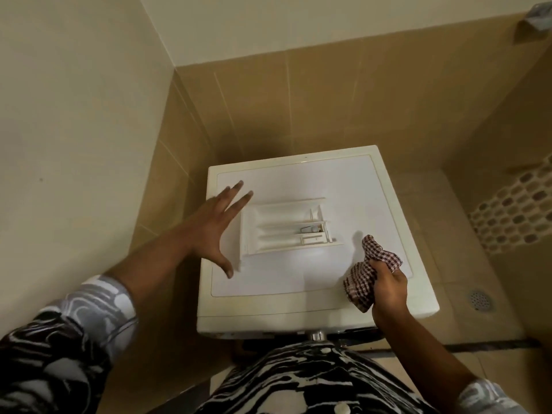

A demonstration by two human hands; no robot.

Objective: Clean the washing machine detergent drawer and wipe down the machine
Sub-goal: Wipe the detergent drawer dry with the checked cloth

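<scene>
While the detergent drawer (pixel 286 227) lay on the washing machine (pixel 298 306) top, its long axis ran left to right | left hand (pixel 215 225) nearer, just beside its left end, fingers spread, empty | right hand (pixel 388 291) near its right end, fingers clamped on cloth (pixel 367 273) | count: one drawer, one cloth

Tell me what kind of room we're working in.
Most likely a bathroom or tiled laundry corner: tan wall tiles, a floor drain on the right, and a washing machine tucked into the corner with its detergent drawer lying on top.
</scene>
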